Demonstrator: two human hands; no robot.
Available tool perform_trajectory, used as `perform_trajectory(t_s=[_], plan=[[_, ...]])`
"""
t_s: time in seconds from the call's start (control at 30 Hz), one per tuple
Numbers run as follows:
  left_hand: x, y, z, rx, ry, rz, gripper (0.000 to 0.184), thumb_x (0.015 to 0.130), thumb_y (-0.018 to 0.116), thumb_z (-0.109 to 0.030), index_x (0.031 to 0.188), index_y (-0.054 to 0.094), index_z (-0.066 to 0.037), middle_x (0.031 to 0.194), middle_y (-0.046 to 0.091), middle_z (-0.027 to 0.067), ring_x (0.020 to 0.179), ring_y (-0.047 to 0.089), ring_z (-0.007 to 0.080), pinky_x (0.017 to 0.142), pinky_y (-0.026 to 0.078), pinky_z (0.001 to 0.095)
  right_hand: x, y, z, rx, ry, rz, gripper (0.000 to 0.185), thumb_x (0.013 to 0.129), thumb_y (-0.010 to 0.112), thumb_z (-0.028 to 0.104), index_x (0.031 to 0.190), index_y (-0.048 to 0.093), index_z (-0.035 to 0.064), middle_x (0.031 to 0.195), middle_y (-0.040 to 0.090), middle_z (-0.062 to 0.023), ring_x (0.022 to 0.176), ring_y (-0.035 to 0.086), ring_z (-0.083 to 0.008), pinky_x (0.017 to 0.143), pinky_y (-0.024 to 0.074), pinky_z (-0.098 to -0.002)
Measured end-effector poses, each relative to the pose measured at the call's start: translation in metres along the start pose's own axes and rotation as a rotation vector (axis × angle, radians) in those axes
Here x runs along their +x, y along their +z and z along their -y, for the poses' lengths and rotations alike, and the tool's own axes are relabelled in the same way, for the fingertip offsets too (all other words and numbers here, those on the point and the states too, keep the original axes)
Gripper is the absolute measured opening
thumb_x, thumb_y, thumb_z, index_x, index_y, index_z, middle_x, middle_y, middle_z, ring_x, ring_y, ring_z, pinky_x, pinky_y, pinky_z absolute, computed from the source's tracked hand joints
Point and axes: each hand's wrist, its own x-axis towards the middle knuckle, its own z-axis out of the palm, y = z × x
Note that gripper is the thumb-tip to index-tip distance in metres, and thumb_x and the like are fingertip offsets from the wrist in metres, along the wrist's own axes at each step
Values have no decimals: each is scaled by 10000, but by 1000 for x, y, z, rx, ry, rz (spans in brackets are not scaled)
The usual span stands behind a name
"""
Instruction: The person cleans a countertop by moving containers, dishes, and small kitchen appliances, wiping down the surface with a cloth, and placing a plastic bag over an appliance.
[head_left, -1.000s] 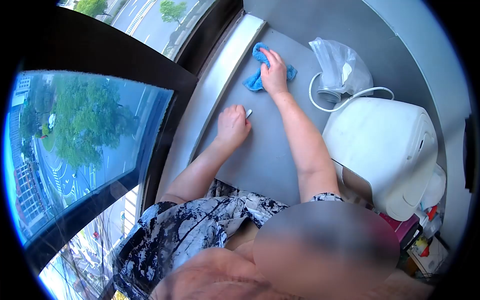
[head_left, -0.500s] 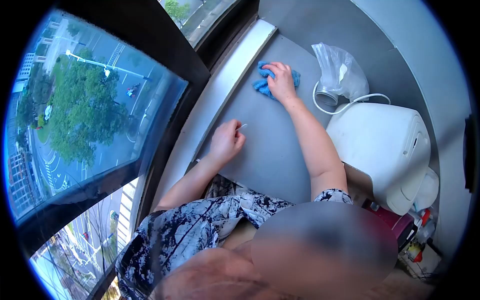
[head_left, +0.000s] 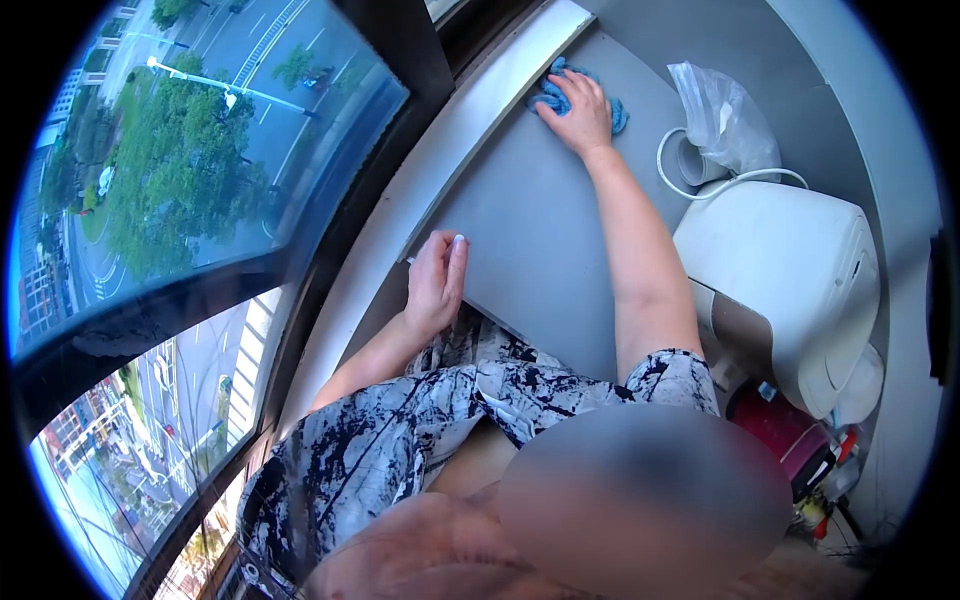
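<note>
On the grey surface (head_left: 540, 210), at its far end by the white ledge, lies a crumpled blue cloth (head_left: 617, 115). My right hand (head_left: 583, 115) presses down on it, fingers curled over the fabric, which partly hides it. My left hand (head_left: 435, 285) is raised near the front left edge of the same surface, its fingers closed together. A tiny whitish bit shows at its fingertips, too small to name.
To the right stands a white appliance (head_left: 780, 250) with a white cord (head_left: 668, 165). Behind it sits a clear plastic bag (head_left: 725, 120). A dark-framed window (head_left: 330, 230) onto a street fills the left. A dark red object (head_left: 775, 425) is low on the right.
My right hand and the blue cloth have slid farther toward the ledge at the far end. My left hand has drawn back toward my body and turned more upright.
</note>
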Motion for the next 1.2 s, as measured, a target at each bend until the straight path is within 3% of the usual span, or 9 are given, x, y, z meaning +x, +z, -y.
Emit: perform_trajectory(t_s=[0.07, 0.2, 0.47, 0.6, 0.67, 0.8, 0.97, 1.1, 1.2], plan=[[-5, -10, 7, -34, -72, 16, 212, 1058, 444, -214, 1062, 544, -27, 780, 518, 28, 689, 482, 118, 632, 418, 262, -25, -9, 17, 36, -102, 47, 493, 762, 714, 455, 1198, 676, 227, 1411, 533, 15, 1342, 423, -236, 1091, 335, -444], [36, -8, 27, -212, -19, -63, 241, 1065, 438, -221, 1059, 541, -4, 859, 518, 20, 758, 486, 93, 708, 422, 233, -70, -23, 63, 79, -277, 119, 474, 713, 764, 412, 1138, 692, 217, 1357, 568, 15, 1297, 462, -242, 1063, 338, -436], [82, -19, 33, -366, 122, -178, 250, 1061, 450, -226, 1039, 559, -2, 797, 522, 4, 731, 495, 77, 683, 424, 222, -182, 15, 130, 428, -471, 321, 378, 714, 709, 38, 1053, 708, 203, 1269, 608, 4, 1176, 529, -253, 981, 431, -422], [86, -19, 28, -360, 153, -215, 236, 1045, 488, -208, 1036, 580, 9, 822, 561, 21, 734, 513, 82, 670, 433, 230, -141, -26, 126, 648, -161, 117, 373, 767, 714, 48, 1120, 700, 165, 1231, 623, -96, 1148, 543, -314, 987, 439, -427], [83, -20, 30, -341, 173, -220, 225, 1041, 497, -199, 1040, 579, 11, 827, 566, 23, 740, 517, 82, 672, 435, 231, -104, -51, 104, 584, -60, -134, 362, 816, 708, 89, 1173, 682, 147, 1219, 626, -142, 1151, 545, -345, 989, 441, -417], [70, -17, 23, -290, 91, -146, 216, 1054, 466, -190, 1033, 571, -3, 852, 545, 12, 770, 505, 71, 714, 428, 222, -66, -35, -8, -168, 113, -258, 398, 879, 657, 200, 1272, 617, 152, 1357, 540, -155, 1281, 459, -358, 1060, 359, -487], [65, -12, 36, -321, 103, -183, 203, 1035, 512, -185, 1024, 587, 3, 803, 555, 7, 714, 496, 65, 629, 420, 214, -107, -6, 38, -168, 26, -166, 401, 859, 656, 171, 1258, 619, 171, 1391, 518, -106, 1304, 435, -317, 1077, 342, -468], [63, -5, 32, -365, 97, -110, 215, 1047, 485, -192, 1038, 575, 3, 842, 555, 14, 748, 507, 70, 698, 434, 220, -147, 16, 108, 210, -240, 21, 368, 802, 668, 60, 1155, 676, 168, 1276, 590, -57, 1177, 516, -295, 1013, 422, -416], [64, -5, 25, -351, 111, -59, 215, 1047, 483, -187, 1039, 577, 6, 849, 563, 16, 752, 508, 69, 697, 432, 219, -128, 1, 112, 250, -166, -101, 387, 795, 663, 37, 1162, 672, 161, 1236, 598, -71, 1159, 519, -302, 1010, 417, -416]])
